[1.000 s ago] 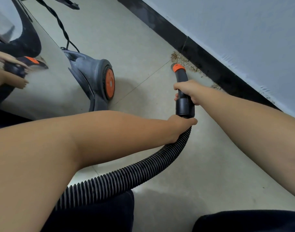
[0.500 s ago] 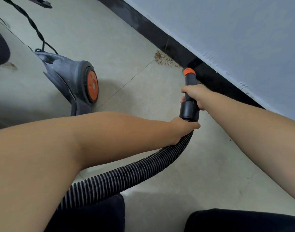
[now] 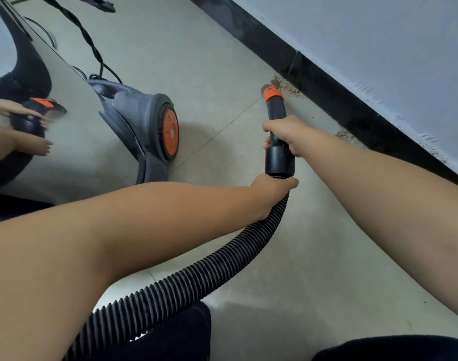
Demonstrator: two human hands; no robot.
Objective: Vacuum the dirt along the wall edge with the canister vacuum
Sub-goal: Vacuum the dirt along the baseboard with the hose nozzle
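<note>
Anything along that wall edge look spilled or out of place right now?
Yes. Brown dirt lies heaped against the black baseboard just past the orange nozzle tip. A second patch sits nearer, beside the right forearm, with specks trailing on.

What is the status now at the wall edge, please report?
Right hand grips the nozzle; left hand grips the hose. Nozzle tip at the dirt by the baseboard. More dirt behind; nothing in the way.
</note>
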